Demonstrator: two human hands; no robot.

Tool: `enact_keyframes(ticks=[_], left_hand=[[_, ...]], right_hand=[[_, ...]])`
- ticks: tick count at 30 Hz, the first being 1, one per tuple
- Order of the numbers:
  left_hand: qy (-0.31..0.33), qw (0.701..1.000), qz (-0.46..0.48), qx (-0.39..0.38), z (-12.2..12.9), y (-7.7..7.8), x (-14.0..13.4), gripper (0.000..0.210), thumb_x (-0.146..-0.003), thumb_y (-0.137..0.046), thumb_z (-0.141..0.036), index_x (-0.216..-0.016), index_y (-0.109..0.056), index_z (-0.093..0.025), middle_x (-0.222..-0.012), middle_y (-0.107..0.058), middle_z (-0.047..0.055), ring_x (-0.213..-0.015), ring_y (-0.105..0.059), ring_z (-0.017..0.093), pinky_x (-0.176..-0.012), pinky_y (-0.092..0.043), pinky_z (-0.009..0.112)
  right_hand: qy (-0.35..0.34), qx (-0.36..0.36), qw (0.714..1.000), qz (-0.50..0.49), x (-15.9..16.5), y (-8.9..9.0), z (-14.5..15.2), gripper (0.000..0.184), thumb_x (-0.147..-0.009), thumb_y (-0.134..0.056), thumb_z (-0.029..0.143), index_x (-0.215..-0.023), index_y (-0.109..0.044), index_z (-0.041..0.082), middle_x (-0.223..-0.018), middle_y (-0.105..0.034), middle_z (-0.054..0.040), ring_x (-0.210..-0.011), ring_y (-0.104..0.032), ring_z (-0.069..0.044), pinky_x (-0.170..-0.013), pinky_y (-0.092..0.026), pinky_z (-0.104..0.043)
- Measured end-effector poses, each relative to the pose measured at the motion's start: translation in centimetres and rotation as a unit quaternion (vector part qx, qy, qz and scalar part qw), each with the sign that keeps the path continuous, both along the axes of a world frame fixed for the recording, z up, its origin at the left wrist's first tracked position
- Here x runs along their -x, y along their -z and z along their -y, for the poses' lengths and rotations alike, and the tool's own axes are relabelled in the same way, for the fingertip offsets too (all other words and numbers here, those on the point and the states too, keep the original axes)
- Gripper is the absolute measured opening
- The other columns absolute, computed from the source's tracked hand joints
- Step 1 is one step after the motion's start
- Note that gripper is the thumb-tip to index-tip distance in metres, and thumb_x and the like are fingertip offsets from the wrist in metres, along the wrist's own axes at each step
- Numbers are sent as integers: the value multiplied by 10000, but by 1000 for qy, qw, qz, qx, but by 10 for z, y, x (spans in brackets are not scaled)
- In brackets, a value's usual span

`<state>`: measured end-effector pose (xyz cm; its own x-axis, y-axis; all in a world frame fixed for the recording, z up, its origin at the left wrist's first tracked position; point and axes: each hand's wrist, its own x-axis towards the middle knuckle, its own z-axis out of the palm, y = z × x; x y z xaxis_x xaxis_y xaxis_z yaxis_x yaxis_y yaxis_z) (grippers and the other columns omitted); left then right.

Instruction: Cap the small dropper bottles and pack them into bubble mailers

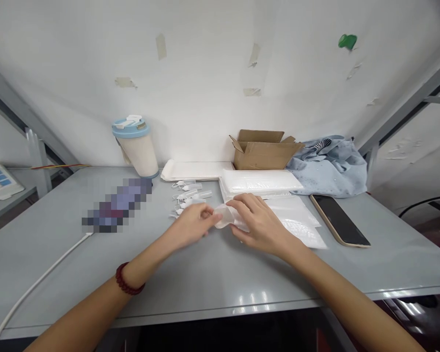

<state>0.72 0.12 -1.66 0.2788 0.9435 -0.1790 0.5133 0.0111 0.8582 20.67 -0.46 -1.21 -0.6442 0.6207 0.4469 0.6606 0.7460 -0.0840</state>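
Note:
Between my two hands is a small translucent white plastic bag (224, 216), its near end rounded open towards the left. My left hand (192, 222) pinches the bag's edge between thumb and fingers. From the right, my right hand (258, 222) curls round the bag's body, which its fingers partly cover. Just beyond my left hand lie several small clear-and-white pieces with thin loops (188, 194). Behind my right hand is a stack of white plastic bags (260, 181), with looser flat white sleeves (302, 222) spread beside it.
A cream tumbler with a blue lid (137, 146) stands at back left, near a pixelated item (121, 203) with a white cable (44, 276). At the back are a flat white packet (198, 170), an open cardboard box (266, 154) and blue cloth (328, 166). A phone (339, 220) lies right.

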Motion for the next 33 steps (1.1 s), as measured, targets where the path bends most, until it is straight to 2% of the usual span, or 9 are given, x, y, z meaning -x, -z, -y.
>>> enact_keyframes(ticks=[2, 4, 8, 16, 21, 24, 28, 31, 33], left_hand=[[51, 997, -5, 65, 1, 3, -2, 326, -818, -496, -499, -717, -506, -189, -516, -510, -44, -408, -483, 120, -411, -380, 244], [54, 997, -20, 60, 3, 4, -4, 321, -828, -487, -456, -640, -451, -198, -430, -450, -63, -350, -418, 103, -384, -336, 228], [2, 1000, 18, -7, 6, 1, -9, 342, -847, -478, -392, -583, -377, -200, -402, -394, -74, -342, -385, 81, -384, -291, 207], [-163, 950, 258, 69, 6, -9, -9, 308, -851, -494, -382, -616, -441, -189, -448, -385, -69, -345, -338, 61, -318, -218, 173], [-171, 944, 273, 72, 6, -9, -10, 416, -865, -461, -459, -548, -429, -190, -405, -402, -45, -326, -386, 87, -316, -245, 197], [-126, 957, 262, 12, 7, -7, -11, 473, -902, -378, -487, -538, -437, -189, -409, -441, -27, -346, -428, 102, -358, -320, 220], [-72, 973, 166, -140, 16, -4, -14, 378, -930, -374, -428, -691, -523, -177, -546, -521, -25, -455, -489, 101, -478, -399, 230], [-50, 959, 47, -277, 21, 2, -16, 244, -935, -395, -328, -891, -579, -173, -602, -551, -24, -525, -514, 115, -539, -416, 240], [-16, 935, -14, -353, 22, 9, -17, 241, -934, -376, -244, -1036, -579, -165, -755, -636, 21, -664, -586, 143, -632, -453, 261]], right_hand=[[-4, -3, 1000, -1, 1, -1, 1, 297, -833, -488, 190, -1126, -504, 140, -1050, -568, -141, -969, -516, -255, -796, -449, -391], [-12, -4, 1000, 1, 1, -2, 2, 283, -843, -484, 190, -1121, -508, 138, -1038, -571, -139, -953, -517, -249, -780, -453, -386], [-33, -19, 999, 4, 1, -3, 3, 347, -804, -543, 206, -1139, -501, 124, -1050, -563, -148, -946, -509, -257, -773, -460, -398], [-6, -158, 987, 16, 1, 1, 1, 367, -785, -435, 42, -1144, -496, 83, -1067, -596, -181, -973, -529, -270, -787, -461, -410], [-23, -219, 975, 26, 2, 6, 0, 311, -800, -385, -3, -1049, -550, 84, -1021, -663, -159, -976, -589, -242, -816, -461, -383], [-21, -214, 975, 45, 4, 6, 2, 305, -807, -387, -8, -1029, -580, 71, -1013, -674, -154, -968, -603, -229, -823, -456, -373], [-26, -228, 972, 48, 5, 4, 2, 263, -831, -399, 38, -989, -606, 74, -975, -683, -144, -916, -600, -227, -790, -454, -364], [-26, -252, 967, 38, 4, 2, 1, 201, -836, -420, 62, -820, -611, 120, -950, -684, -141, -872, -591, -228, -754, -445, -361], [-26, -258, 965, 38, 3, 1, 0, 214, -825, -422, 50, -728, -586, 147, -920, -681, -133, -854, -581, -224, -731, -433, -354]])
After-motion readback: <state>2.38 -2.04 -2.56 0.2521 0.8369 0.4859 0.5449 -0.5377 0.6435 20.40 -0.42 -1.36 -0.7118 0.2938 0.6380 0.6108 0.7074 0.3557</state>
